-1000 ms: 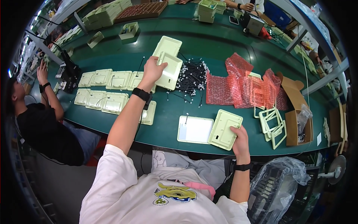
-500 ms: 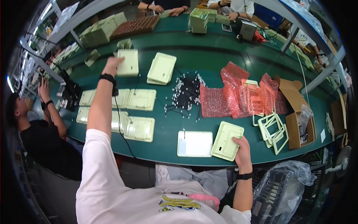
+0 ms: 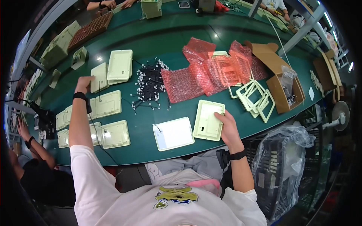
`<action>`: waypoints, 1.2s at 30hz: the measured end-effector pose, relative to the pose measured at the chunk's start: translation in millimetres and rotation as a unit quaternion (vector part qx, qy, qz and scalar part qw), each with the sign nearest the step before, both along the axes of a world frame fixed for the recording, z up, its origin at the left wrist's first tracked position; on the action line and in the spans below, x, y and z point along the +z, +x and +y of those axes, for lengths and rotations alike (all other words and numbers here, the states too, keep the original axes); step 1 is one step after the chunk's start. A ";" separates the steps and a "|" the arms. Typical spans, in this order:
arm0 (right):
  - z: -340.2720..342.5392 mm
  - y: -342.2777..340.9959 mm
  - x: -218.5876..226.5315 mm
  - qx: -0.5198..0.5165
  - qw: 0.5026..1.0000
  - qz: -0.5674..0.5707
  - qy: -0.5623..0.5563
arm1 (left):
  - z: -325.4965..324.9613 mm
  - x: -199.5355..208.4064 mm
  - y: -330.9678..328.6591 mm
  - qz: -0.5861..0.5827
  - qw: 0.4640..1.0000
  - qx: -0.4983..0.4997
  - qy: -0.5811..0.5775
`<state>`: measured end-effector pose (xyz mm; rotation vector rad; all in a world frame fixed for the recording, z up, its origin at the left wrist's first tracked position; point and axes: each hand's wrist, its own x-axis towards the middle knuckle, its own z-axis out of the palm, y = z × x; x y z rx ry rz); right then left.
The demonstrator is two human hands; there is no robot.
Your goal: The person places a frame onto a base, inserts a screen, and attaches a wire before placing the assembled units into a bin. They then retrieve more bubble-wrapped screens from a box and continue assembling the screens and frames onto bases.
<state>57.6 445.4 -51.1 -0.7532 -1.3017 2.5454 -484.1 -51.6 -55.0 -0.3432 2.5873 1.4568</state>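
Observation:
My left hand [image 3: 85,83] reaches far forward and grips the left edge of a pale green plastic cover [image 3: 99,77]. That cover is beside a small stack of similar covers [image 3: 120,64]. Near the table's front edge, my right hand [image 3: 228,127] holds another pale green plastic housing [image 3: 208,119] by its right side, thumb on top. Left of this housing lies a panel with a white face [image 3: 174,134] and a short dark cable. Two rows of pale green housings [image 3: 115,133] lie below my left forearm, which hides part of them.
A pile of black cables with white connectors [image 3: 149,83] lies mid-table. Red bubble wrap [image 3: 184,84], loose pale frames [image 3: 252,98] and an open cardboard box [image 3: 286,90] are to the right. A wrapped black crate [image 3: 277,169] stands below the edge. People work across and at left.
The view has turned, shifting the table leftward in the picture. My left hand has brought its cover lower, close beside the stack. My right hand keeps its hold on the housing.

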 end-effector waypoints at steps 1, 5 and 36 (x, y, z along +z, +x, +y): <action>2.2 1.9 -2.2 0.001 0.999 -0.005 0.036 | -1.4 14.9 7.0 0.039 0.997 0.023 -0.058; 17.5 18.1 21.2 0.078 0.945 -0.181 0.260 | 13.0 112.2 75.4 0.198 0.971 -0.106 -0.081; 4.7 31.7 117.6 0.377 0.529 0.043 0.759 | 189.3 29.6 419.7 -0.032 0.880 -0.308 0.360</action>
